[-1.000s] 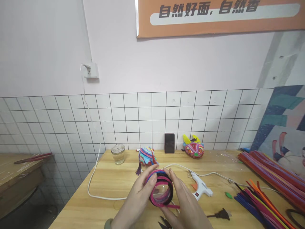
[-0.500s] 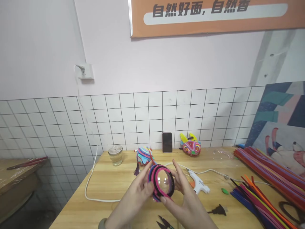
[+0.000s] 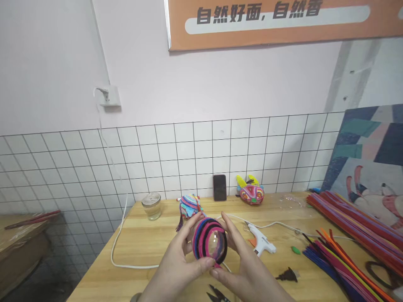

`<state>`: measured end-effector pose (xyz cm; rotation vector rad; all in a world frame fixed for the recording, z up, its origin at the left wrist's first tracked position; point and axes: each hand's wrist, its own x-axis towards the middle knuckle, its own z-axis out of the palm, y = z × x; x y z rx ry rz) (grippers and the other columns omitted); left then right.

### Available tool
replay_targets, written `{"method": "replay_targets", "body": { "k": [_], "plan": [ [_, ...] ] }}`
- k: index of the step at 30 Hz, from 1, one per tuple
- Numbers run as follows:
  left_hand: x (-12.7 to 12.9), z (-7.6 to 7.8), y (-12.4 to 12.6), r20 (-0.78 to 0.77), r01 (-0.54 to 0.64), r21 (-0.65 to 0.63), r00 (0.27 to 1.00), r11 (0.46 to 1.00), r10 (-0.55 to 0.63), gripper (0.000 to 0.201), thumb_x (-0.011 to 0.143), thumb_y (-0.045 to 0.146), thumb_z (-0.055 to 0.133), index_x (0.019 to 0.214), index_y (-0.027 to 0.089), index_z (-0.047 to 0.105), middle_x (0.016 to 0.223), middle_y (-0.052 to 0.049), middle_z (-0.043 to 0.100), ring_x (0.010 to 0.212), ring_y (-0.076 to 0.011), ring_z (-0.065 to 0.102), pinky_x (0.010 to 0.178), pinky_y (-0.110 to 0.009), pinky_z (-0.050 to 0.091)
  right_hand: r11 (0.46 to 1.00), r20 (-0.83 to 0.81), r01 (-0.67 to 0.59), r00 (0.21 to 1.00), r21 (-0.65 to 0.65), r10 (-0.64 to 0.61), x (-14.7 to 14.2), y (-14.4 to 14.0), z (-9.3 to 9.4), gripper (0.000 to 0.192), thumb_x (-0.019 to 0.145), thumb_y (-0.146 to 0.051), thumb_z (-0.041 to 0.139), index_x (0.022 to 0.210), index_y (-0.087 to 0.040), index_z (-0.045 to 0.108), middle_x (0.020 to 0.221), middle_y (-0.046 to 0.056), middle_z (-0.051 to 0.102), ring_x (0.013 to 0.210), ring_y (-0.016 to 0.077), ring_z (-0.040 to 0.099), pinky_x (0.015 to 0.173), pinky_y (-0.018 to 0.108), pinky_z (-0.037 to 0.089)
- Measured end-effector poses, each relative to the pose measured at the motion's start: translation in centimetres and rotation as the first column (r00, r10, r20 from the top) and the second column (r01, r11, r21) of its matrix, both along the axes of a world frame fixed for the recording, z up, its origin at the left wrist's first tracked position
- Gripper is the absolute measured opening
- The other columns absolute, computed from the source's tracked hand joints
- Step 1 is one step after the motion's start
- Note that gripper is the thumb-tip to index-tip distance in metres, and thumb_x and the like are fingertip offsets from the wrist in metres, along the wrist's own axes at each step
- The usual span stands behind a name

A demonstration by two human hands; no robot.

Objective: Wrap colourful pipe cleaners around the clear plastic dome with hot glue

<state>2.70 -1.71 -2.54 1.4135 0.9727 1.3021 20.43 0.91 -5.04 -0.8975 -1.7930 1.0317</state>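
Both my hands hold a clear plastic ball [image 3: 210, 243] wound with pink, black and blue pipe cleaners, lifted above the wooden table [image 3: 151, 247]. My left hand [image 3: 178, 262] cups its left side, thumb under the front and fingers on top. My right hand [image 3: 244, 268] grips its right side, with the thumb pressed at the lower edge. The front cap of the ball is bare and see-through.
A white glue gun [image 3: 261, 244] with its cord lies just right of the hands. Scissors [image 3: 217, 293] sit at the near edge. Piles of coloured pipe cleaners [image 3: 343, 247] fill the right side. A glass jar [image 3: 151, 206], a finished striped ball [image 3: 189, 205], a phone [image 3: 219, 187] and a mask-like craft [image 3: 251, 193] stand by the tiled wall.
The ball has been lifted and turned a little in my hands, so its clear cap faces me more. My left thumb has moved under the front. The view has shifted slightly right.
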Motion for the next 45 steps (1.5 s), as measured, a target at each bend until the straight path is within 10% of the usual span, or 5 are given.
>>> {"method": "replay_targets", "body": {
  "k": [9, 14, 24, 35, 45],
  "plan": [
    [-0.1, -0.7, 0.1, -0.28, -0.109, 0.178, 0.947, 0.978, 0.157, 0.083, 0.07, 0.02, 0.077, 0.139, 0.039, 0.034, 0.148, -0.003, 0.043, 0.133, -0.0241, 0.043, 0.11, -0.04, 0.037, 0.98, -0.237, 0.199, 0.951, -0.024, -0.199, 2.4, 2.5, 1.4, 0.019, 0.074, -0.039, 0.068, 0.08, -0.023, 0.061, 0.088, 0.005, 0.069, 0.087, 0.0219, 0.066, 0.079, 0.033, 0.053],
    [-0.2, -1.2, 0.3, -0.467, -0.094, 0.365, 0.842, 0.926, 0.269, 0.083, 0.073, 0.027, 0.074, 0.14, 0.044, 0.026, 0.147, -0.004, 0.044, 0.133, -0.0289, 0.042, 0.11, -0.054, 0.033, 0.962, -0.204, 0.273, 0.941, -0.013, -0.27, 2.6, 1.8, 1.7, 0.028, 0.078, -0.043, 0.066, 0.059, -0.022, 0.065, 0.059, 0.001, 0.064, 0.063, 0.0183, 0.06, 0.063, 0.028, 0.048],
    [0.9, -3.0, 0.3, -0.609, 0.033, 0.588, 0.675, 0.808, 0.416, 0.096, 0.071, 0.021, 0.073, 0.144, 0.042, 0.014, 0.145, -0.008, 0.048, 0.131, -0.0324, 0.045, 0.102, -0.054, 0.043, 0.948, -0.115, 0.225, 0.972, 0.225, -0.204, 1.2, 0.1, 1.9, 0.012, 0.076, -0.031, 0.069, 0.086, -0.024, 0.067, 0.07, -0.002, 0.058, 0.065, 0.0165, 0.053, 0.062, 0.026, 0.046],
    [1.2, -1.8, 0.4, -0.665, -0.042, 0.441, 0.655, 0.896, 0.358, 0.085, 0.073, 0.021, 0.069, 0.141, 0.038, 0.02, 0.145, -0.006, 0.048, 0.132, -0.0285, 0.045, 0.103, -0.052, 0.045, 0.981, -0.109, 0.14, 0.986, 0.134, -0.125, 1.9, 1.3, 2.1, 0.023, 0.089, -0.037, 0.053, 0.076, -0.022, 0.065, 0.073, 0.002, 0.065, 0.072, 0.018, 0.06, 0.068, 0.028, 0.047],
    [1.4, -1.8, 0.7, -0.645, 0.009, 0.597, 0.6, 0.802, 0.473, 0.091, 0.07, 0.012, 0.071, 0.142, 0.034, 0.019, 0.139, -0.011, 0.054, 0.127, -0.0308, 0.05, 0.098, -0.05, 0.05, 0.718, 0.126, 0.032, 0.978, 0.696, -0.165, 1.0, 0.1, 1.3, 0.033, 0.089, -0.007, 0.051, 0.119, -0.021, 0.05, 0.089, 0.006, 0.063, 0.08, 0.0209, 0.059, 0.071, 0.035, 0.049]
  ]
}}
